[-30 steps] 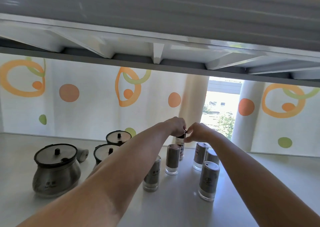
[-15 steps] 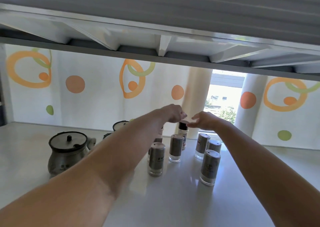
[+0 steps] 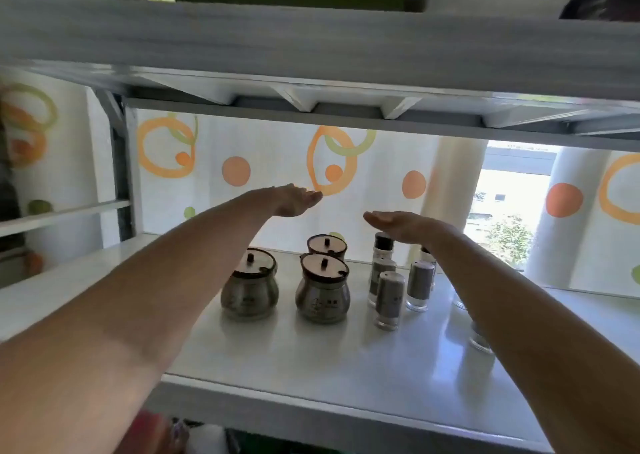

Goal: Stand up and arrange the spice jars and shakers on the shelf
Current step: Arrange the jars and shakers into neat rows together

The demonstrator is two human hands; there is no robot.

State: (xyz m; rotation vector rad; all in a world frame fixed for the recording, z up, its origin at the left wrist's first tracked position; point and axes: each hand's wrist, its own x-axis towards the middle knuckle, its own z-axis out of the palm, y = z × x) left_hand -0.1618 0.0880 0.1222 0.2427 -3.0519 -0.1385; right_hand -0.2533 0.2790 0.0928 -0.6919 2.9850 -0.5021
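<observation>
Three round lidded spice jars stand upright on the white shelf (image 3: 311,360): one at the left (image 3: 250,285), one in front (image 3: 323,289), one behind (image 3: 327,244). To their right stand several tall grey shakers, the nearest (image 3: 389,301), another (image 3: 420,285), and a dark-capped bottle (image 3: 383,245) at the back. My right forearm hides part of more shakers (image 3: 480,337). My left hand (image 3: 294,199) hovers flat above the jars, fingers straight, holding nothing. My right hand (image 3: 398,223) hovers flat just above the dark-capped bottle, also empty.
The upper shelf (image 3: 311,48) hangs low over my hands, with ribs beneath it. A metal upright (image 3: 119,176) stands at the left. Behind the shelf is a curtain with orange circles (image 3: 235,171) and a bright window gap (image 3: 512,211).
Both hands have let go of the dark-capped bottle, opened flat and lifted apart. The view has pulled back and swung right, showing the shelf's front edge.
</observation>
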